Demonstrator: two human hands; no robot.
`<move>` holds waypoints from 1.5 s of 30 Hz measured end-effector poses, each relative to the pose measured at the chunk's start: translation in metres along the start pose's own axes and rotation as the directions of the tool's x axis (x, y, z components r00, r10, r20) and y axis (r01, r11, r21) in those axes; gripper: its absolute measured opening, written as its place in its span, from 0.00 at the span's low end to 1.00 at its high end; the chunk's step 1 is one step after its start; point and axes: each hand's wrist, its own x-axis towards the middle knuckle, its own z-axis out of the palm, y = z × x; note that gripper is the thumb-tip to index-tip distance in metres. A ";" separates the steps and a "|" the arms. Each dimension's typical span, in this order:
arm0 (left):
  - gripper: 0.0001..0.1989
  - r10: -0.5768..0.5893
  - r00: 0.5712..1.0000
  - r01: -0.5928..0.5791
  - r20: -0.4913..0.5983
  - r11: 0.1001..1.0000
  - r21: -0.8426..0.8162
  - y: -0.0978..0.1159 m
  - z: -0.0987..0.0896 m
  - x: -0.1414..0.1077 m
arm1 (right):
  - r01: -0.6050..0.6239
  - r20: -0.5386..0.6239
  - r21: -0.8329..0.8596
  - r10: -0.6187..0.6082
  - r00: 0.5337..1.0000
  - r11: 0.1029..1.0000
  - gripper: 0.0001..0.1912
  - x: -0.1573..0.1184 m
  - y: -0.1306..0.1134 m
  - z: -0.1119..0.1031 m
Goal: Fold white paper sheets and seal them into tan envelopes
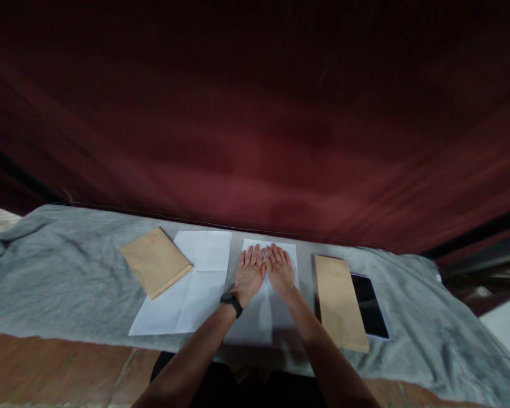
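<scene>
My left hand [250, 272] lies flat on a creased white sheet of paper [255, 327], fingers stretched out and pointing away from me. Beside it my right hand [280, 270] is also flat on the same sheet, the two hands nearly touching at the thumbs. A dark watch sits on my left wrist. To the left is another white sheet [206, 292] with fold lines, partly covered by a brown envelope [155, 263] with a reddish mark. On the right lies a second brown envelope [340, 303].
A dark-screened tablet or phone [370, 306] lies partly under the right envelope. Grey cloth [80, 272] covers the long surface. A dark red wall or panel [255, 141] rises along its far edge. Brown floor tiles [59, 368] show below the near edge.
</scene>
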 end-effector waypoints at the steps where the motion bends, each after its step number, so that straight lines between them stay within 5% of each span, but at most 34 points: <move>1: 0.27 -0.006 1.000 0.006 0.010 1.000 -0.001 0.000 0.001 0.002 | -0.008 0.002 -0.008 0.008 1.000 1.000 0.26 0.002 0.000 0.001; 16: 0.32 -0.206 0.968 0.206 -0.141 0.978 -0.017 -0.006 0.011 0.001 | -0.193 -0.235 -0.039 0.178 0.956 0.980 0.32 0.000 0.029 0.010; 19: 0.32 -0.211 0.967 0.213 -0.141 0.977 -0.002 -0.005 0.009 0.000 | -0.190 -0.248 -0.031 0.176 0.953 0.981 0.31 -0.022 0.025 0.000; 26: 0.29 -0.129 0.973 0.124 -0.193 0.991 -0.041 -0.009 -0.001 -0.006 | 0.023 -0.160 -0.010 -0.024 0.987 1.000 0.28 -0.122 -0.006 -0.022; 30: 0.28 -0.015 0.985 0.012 -0.171 1.000 -0.020 0.006 -0.008 -0.035 | -0.013 -0.214 -0.003 0.012 0.977 1.000 0.27 -0.140 -0.012 -0.031; 36: 0.25 0.245 0.964 -0.239 -0.103 0.969 0.065 0.017 -0.012 -0.113 | -0.050 -0.187 -0.031 0.044 0.981 0.998 0.26 -0.134 -0.014 -0.035; 45: 0.29 0.307 0.943 -0.287 -0.128 0.946 0.152 -0.004 -0.031 -0.189 | -0.047 -0.205 -0.040 0.038 0.978 0.998 0.28 -0.161 -0.005 -0.031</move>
